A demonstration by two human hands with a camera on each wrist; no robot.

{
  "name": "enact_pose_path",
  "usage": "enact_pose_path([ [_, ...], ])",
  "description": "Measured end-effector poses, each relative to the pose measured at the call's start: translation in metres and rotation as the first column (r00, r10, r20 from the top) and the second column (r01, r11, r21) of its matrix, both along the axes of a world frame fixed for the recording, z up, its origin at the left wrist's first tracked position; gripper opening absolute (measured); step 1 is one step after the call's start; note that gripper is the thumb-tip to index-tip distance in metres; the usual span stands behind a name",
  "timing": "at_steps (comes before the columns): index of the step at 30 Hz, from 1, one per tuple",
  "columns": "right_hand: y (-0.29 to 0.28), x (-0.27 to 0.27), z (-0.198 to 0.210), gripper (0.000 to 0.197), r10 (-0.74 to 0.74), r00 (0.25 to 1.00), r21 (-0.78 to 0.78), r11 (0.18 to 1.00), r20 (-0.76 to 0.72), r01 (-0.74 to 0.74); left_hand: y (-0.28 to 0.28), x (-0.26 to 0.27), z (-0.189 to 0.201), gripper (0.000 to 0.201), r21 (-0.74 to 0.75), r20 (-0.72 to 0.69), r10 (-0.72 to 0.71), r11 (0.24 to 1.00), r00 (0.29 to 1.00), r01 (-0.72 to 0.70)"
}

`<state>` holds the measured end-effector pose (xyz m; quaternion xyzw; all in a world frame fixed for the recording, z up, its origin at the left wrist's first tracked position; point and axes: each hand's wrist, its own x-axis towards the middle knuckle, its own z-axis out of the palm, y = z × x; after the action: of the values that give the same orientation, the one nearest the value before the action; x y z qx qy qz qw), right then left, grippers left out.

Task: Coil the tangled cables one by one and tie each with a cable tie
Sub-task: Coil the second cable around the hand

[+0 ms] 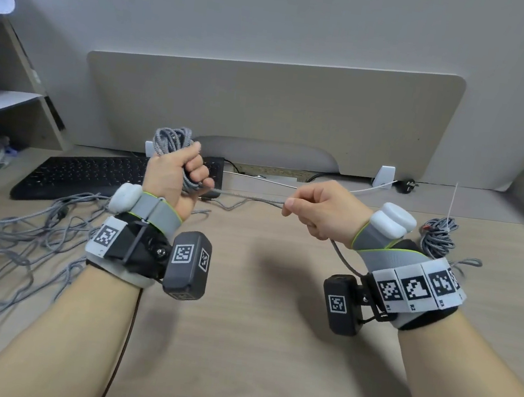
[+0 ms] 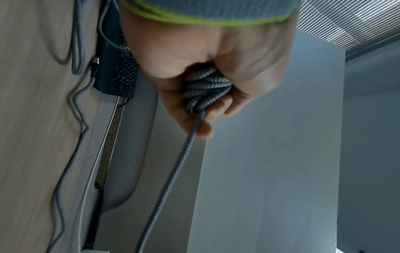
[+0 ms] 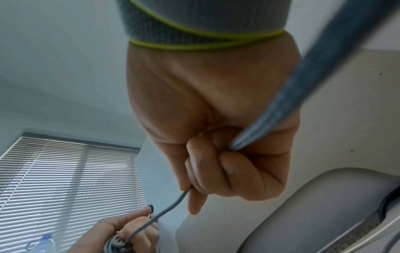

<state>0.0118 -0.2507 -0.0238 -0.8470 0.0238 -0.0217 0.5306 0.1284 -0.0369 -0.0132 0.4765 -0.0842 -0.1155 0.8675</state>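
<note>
Left hand (image 1: 174, 176): raised above the desk (image 1: 258, 297), fingers curled tight around a bundle of grey braided cable loops (image 1: 172, 141). The loops stand out above the fist and show again below it beside the thumb. In the left wrist view the bundle (image 2: 205, 85) sits packed in the palm, one strand leaving it downward across the fingers.

Right hand (image 1: 318, 210): raised level with the left and near it, fingers folded, thumb and forefinger pinching the free strand (image 1: 247, 198) of the same cable. The strand runs nearly straight between the two hands. Behind the pinch it passes through the fist, drops below the wrist and curves toward the wrist-worn camera. In the right wrist view the strand (image 3: 168, 208) leaves the fingers and reaches the left hand (image 3: 129, 229).

Tangled cables (image 1: 17, 241): loose grey braided heap, spread over the left part of the desk, partly in front of the keyboard.

Coiled cable (image 1: 439, 235): grey bundle lying on the desk at the right, beyond the right wrist. A thin pale strip (image 1: 452, 202) stands up from it; whether it is a cable tie cannot be told.

Keyboard (image 1: 92, 174): black, on the desk behind the left hand.

Divider panel (image 1: 271, 110): beige, upright along the far edge of the desk.

Black plug (image 1: 407, 185): at the foot of the panel, right of centre.
</note>
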Motion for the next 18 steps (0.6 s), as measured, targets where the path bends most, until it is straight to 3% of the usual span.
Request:
enact_pose_path([
  [4,0.002,0.002,-0.002,0.026,-0.019,1.0,-0.024,1.0,-0.003,0.019,-0.012,-0.012,-0.006,0.039,0.214,0.081,-0.114,0.972,0.99,0.094],
  [9,0.001,0.0,0.004,0.028,-0.094,0.994,0.048,0.995,0.057,0.091,-0.033,-0.036,-0.014,0.013,0.47,0.137,-0.336,0.85,0.932,0.238],
  [10,0.002,0.0,0.005,0.028,-0.105,0.992,0.064,0.993,0.068,0.1,-0.035,-0.04,-0.017,0.027,0.506,0.134,-0.381,0.82,0.915,0.267],
  [12,0.003,0.0,0.005,0.03,-0.112,0.99,0.081,0.991,0.084,0.106,-0.039,-0.046,-0.021,0.04,0.548,0.12,-0.473,0.764,0.873,0.339],
  [16,0.003,0.0,0.005,0.036,-0.112,0.991,0.099,0.99,0.075,0.105,-0.045,-0.057,-0.021,0.016,0.577,0.125,-0.564,0.711,0.817,0.402],
  [18,0.003,-0.001,0.006,0.036,-0.112,0.992,0.095,0.99,0.065,0.105,-0.047,-0.058,-0.023,0.017,0.602,0.154,-0.554,0.709,0.818,0.367],
])
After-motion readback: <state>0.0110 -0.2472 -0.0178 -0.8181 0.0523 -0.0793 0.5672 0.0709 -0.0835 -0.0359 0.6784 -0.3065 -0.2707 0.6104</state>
